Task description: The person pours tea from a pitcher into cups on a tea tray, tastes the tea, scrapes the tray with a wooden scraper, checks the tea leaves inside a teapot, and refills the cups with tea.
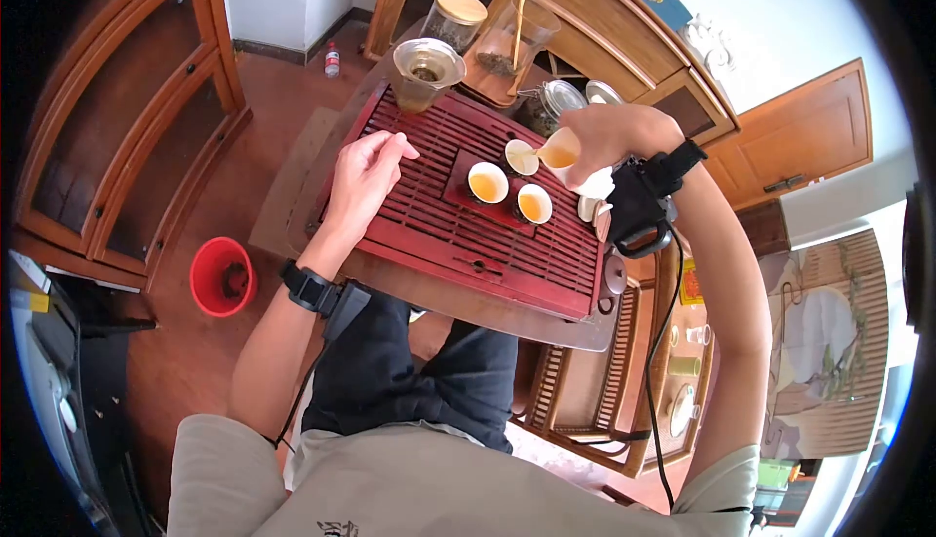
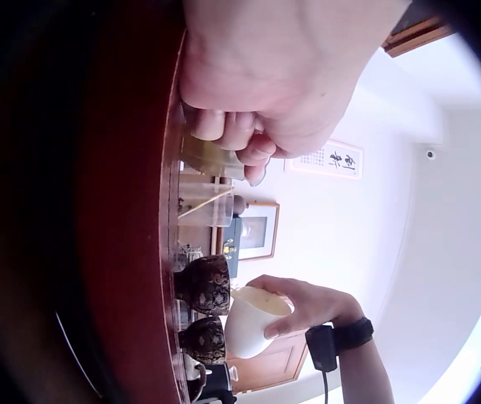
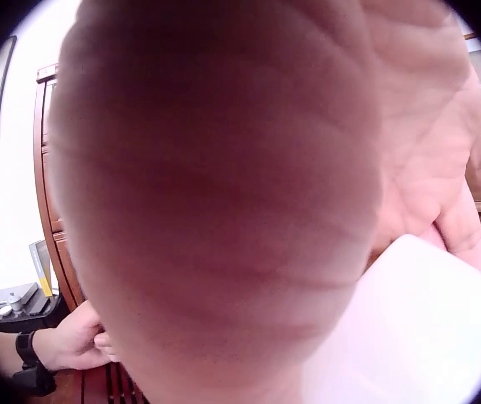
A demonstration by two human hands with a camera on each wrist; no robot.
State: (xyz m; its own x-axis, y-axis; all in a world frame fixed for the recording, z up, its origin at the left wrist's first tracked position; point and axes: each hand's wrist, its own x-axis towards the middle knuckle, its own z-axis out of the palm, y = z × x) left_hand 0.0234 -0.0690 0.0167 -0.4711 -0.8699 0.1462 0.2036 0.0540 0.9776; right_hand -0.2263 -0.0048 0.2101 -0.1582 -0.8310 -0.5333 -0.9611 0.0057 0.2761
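My right hand (image 1: 616, 139) grips a white pitcher (image 2: 251, 324), tilted with its lip over the far teacup (image 1: 520, 158) and amber tea inside. Two more teacups, one on the left (image 1: 487, 184) and one nearer me (image 1: 534, 205), hold amber tea. White inside, the cups show dark patterned outsides in the left wrist view. They stand on a slatted red-brown tea tray (image 1: 419, 235). My left hand (image 1: 366, 174) rests at the tray's left part, fingers curled in and holding nothing. In the right wrist view, my palm hides most of the pitcher.
A strainer (image 1: 427, 62) sits on a glass vessel at the tray's far left corner. Behind it are a wooden-lidded jar (image 1: 458, 13) and a clear container of leaves (image 1: 502, 50). A small brown teapot (image 1: 613, 274) stands right. A red bin (image 1: 222, 279) is on the floor.
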